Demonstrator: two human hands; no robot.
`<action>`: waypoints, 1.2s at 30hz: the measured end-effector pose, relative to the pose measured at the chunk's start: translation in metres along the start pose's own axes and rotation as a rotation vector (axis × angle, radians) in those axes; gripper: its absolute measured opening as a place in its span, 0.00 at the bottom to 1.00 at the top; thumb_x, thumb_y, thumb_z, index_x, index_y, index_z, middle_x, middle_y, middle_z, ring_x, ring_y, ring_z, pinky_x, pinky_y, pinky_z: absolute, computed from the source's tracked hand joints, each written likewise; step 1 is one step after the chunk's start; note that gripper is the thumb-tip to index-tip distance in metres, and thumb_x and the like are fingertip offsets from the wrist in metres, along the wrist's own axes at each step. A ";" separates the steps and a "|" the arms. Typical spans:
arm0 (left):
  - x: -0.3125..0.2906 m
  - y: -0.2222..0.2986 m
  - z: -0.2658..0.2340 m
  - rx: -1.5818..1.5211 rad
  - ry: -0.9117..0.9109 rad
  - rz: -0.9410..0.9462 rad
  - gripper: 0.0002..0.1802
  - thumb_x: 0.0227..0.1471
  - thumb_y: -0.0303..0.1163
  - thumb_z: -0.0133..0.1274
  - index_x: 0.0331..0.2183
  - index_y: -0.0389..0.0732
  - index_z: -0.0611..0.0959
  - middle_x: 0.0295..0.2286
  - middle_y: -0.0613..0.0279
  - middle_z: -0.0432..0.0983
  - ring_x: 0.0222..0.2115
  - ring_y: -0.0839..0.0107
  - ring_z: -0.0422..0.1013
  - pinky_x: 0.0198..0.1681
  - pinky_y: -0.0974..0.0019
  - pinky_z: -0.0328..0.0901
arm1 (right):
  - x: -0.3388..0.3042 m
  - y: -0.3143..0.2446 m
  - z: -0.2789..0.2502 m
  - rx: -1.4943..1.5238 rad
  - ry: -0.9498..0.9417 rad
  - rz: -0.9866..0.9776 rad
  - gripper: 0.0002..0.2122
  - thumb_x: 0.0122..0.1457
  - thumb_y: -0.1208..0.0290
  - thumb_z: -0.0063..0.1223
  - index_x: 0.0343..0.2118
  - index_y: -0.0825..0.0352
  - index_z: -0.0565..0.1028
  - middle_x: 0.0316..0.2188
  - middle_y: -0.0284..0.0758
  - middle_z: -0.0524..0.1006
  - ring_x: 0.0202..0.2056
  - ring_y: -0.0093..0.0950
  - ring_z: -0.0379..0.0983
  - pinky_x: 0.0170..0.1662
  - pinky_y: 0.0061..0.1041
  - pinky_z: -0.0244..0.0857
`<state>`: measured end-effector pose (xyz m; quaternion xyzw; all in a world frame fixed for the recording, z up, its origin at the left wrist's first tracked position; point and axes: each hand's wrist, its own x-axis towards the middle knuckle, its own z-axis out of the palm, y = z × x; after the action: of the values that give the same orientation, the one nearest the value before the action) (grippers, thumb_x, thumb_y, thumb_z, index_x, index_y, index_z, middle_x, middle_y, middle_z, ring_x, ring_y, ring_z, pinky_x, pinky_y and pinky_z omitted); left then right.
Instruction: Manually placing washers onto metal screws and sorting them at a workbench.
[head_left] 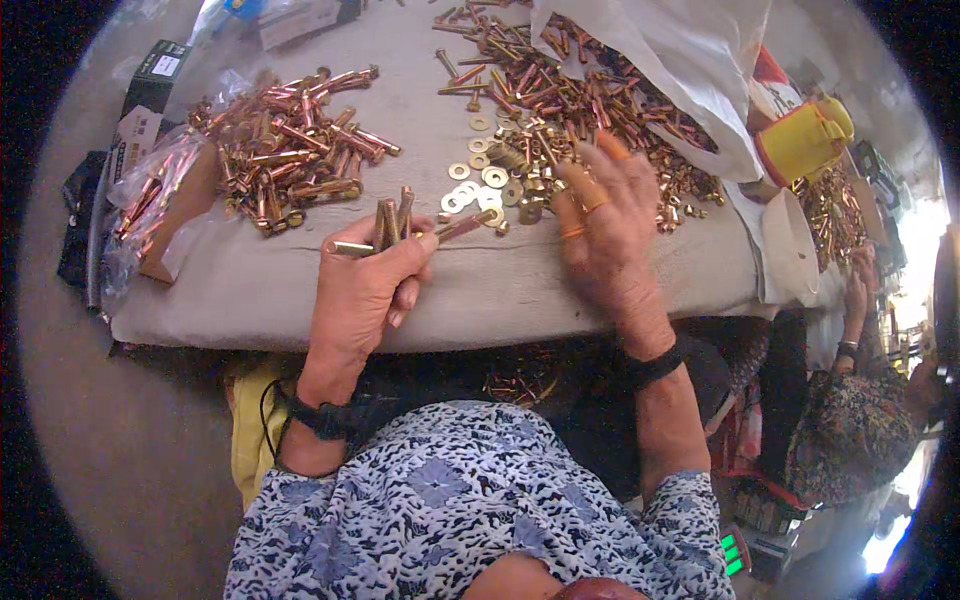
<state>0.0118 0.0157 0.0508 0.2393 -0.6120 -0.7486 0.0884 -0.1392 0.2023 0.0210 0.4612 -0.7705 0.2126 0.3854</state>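
Several brass-coloured bolts (390,222) stick out of my left hand (365,280), which is closed around them near the table's front edge. One bolt (466,224) points right from its thumb and fingertips, toward the loose washers. My right hand (610,215), a little blurred, is over the small nuts (541,170), its fingers stretched and apart. Orange and tan covers sit on some of its fingers, and nothing shows held in them. Flat washers (494,177) lie between my two hands. What lies under the right palm is hidden.
A heap of bolts (290,150) lies at left, beside a cardboard box with bagged bolts (160,190). More bolts (510,60) spread at the back under a white sheet (670,60). A yellow container (805,140) stands at right. Another person's hand (858,280) is near bolts at far right.
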 end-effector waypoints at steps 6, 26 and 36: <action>0.000 0.001 0.001 0.038 -0.008 -0.020 0.09 0.45 0.29 0.54 0.29 0.35 0.77 0.14 0.67 0.68 0.09 0.85 0.59 0.07 0.80 0.50 | 0.008 -0.030 -0.008 0.217 -0.214 -0.049 0.13 0.41 0.76 0.58 0.34 0.63 0.75 0.41 0.36 0.72 0.51 0.39 0.61 0.52 0.44 0.50; -0.002 0.003 0.008 0.159 -0.026 -0.002 0.07 0.45 0.29 0.54 0.27 0.35 0.77 0.13 0.67 0.68 0.09 0.85 0.60 0.07 0.79 0.50 | -0.001 -0.037 0.001 0.346 -0.047 0.143 0.10 0.44 0.74 0.55 0.32 0.65 0.71 0.30 0.35 0.73 0.37 0.34 0.69 0.43 0.35 0.60; -0.005 0.004 0.007 0.160 -0.098 -0.039 0.07 0.44 0.30 0.54 0.25 0.37 0.78 0.13 0.69 0.68 0.09 0.86 0.60 0.07 0.80 0.50 | 0.004 -0.054 -0.032 1.197 -0.283 0.798 0.08 0.51 0.75 0.53 0.34 0.70 0.72 0.27 0.32 0.74 0.28 0.18 0.69 0.31 0.20 0.64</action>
<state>0.0121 0.0227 0.0564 0.2206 -0.6687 -0.7096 0.0247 -0.0802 0.1961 0.0423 0.3003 -0.6739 0.6599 -0.1424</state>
